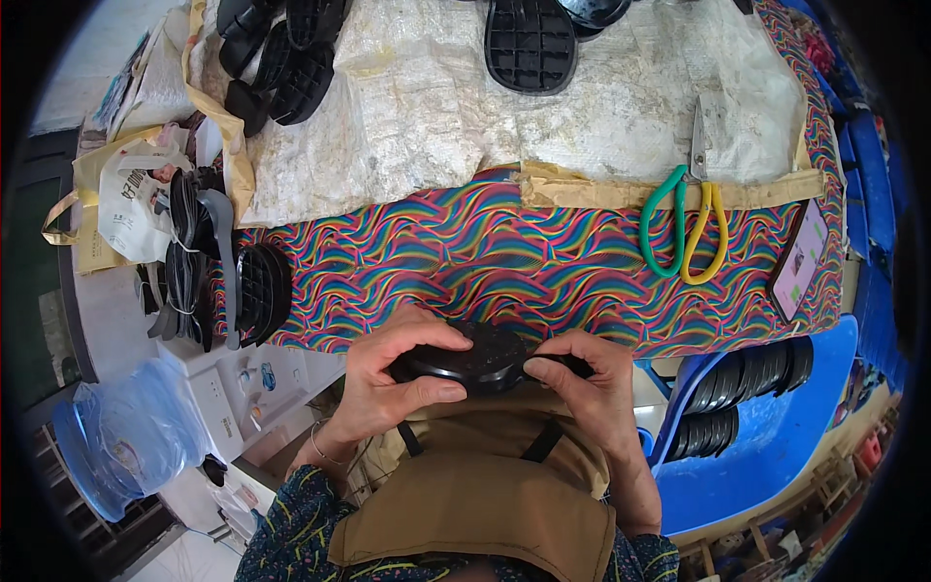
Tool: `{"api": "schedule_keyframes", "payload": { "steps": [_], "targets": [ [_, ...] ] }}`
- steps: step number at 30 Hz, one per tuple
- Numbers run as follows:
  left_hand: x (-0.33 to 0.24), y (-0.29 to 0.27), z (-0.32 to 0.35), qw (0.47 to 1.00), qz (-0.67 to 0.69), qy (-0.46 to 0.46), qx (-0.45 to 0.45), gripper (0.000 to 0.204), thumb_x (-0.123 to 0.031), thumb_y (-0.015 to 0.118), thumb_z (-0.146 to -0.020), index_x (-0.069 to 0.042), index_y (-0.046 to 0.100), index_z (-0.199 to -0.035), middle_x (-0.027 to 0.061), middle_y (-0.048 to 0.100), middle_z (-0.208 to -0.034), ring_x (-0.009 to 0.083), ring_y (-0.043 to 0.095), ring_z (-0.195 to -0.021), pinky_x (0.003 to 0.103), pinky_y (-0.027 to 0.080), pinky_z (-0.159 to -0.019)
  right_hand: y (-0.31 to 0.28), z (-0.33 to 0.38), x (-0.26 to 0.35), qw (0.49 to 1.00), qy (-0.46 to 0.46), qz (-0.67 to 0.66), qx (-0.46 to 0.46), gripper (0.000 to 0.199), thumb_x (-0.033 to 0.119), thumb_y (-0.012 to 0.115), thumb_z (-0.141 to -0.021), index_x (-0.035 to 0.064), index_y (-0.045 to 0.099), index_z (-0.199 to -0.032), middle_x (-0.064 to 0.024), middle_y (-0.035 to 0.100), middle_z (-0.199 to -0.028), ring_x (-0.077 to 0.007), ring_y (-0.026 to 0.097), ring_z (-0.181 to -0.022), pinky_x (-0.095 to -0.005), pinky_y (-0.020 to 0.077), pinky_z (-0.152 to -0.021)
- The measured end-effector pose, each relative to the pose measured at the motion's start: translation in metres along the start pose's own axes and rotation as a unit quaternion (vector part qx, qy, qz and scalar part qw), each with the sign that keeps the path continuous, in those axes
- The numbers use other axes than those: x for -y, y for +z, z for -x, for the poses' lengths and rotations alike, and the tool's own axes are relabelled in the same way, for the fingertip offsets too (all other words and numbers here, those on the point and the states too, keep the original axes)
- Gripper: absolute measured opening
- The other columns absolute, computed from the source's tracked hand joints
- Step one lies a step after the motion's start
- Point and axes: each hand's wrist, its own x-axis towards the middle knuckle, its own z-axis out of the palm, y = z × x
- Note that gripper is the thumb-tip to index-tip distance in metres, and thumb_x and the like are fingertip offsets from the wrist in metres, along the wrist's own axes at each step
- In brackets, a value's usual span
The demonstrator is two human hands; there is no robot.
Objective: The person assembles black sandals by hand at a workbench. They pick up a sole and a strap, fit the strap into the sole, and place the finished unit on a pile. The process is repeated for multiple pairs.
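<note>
- Black sole sits between 2 hands, at the near edge of the patterned desk, above a brown apron.
- Left hand: fingers bent around the sole's left end, holding it, thumb on the near side.
- Right hand: thumb and index finger pinched together on the sole's right end; they hide part of it.
- Writing: dark characters on a white bag at far left; small dark print on a white case below.
- Phone, at right: screen lit with pink and green patches, text too small to read.
- Scissors, 1 green handle and 1 yellow, lie across the taped edge of a stained white sheet.
- That sheet covers the desk's far part, with more soles on it.
- Bundled soles crowd the desk's left edge.
- Blue tub, lower right: rows of black soles inside.
</note>
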Motion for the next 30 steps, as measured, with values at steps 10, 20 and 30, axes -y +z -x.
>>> {"api": "schedule_keyframes", "payload": {
  "steps": [10, 20, 30],
  "targets": [
    [-0.012, 0.002, -0.012, 0.98, -0.142, 0.128, -0.056, 0.045, -0.027, 0.072, -0.084, -0.006, 0.06, -0.122, 0.0175, 0.05, -0.133, 0.0313, 0.038, -0.131, 0.044, 0.032, -0.109, 0.006, -0.01, 0.001, 0.992, 0.005, -0.123, 0.028, 0.01, 0.008, 0.071, -0.086, -0.0008, 0.069, -0.09, -0.0018, 0.066, -0.073, -0.0069, 0.059, -0.067, -0.0233, 0.0457, -0.061],
    [-0.063, -0.005, -0.031, 0.827, -0.462, 0.146, 0.286, 0.059, -0.021, 0.067, -0.086, -0.015, 0.045, -0.14, 0.0135, 0.059, -0.114, 0.0329, 0.057, -0.106, 0.043, 0.046, -0.087, -0.001, -0.019, -0.01, 0.985, -0.04, -0.153, 0.069, 0.013, 0.011, 0.07, -0.087, -0.0005, 0.069, -0.091, -0.0003, 0.066, -0.078, -0.006, 0.059, -0.068, -0.0217, 0.0475, -0.06],
    [-0.046, 0.01, -0.041, 0.812, -0.48, 0.225, 0.243, 0.08, -0.002, 0.07, -0.063, -0.015, 0.047, -0.139, 0.0124, 0.067, -0.093, 0.0331, 0.065, -0.079, 0.041, 0.053, -0.067, -0.001, -0.019, -0.005, 0.984, -0.036, -0.157, 0.072, 0.013, 0.015, 0.071, -0.088, 0.002, 0.068, -0.09, 0.0007, 0.063, -0.074, -0.0041, 0.055, -0.06, -0.0215, 0.0426, -0.053]
  ]
}}
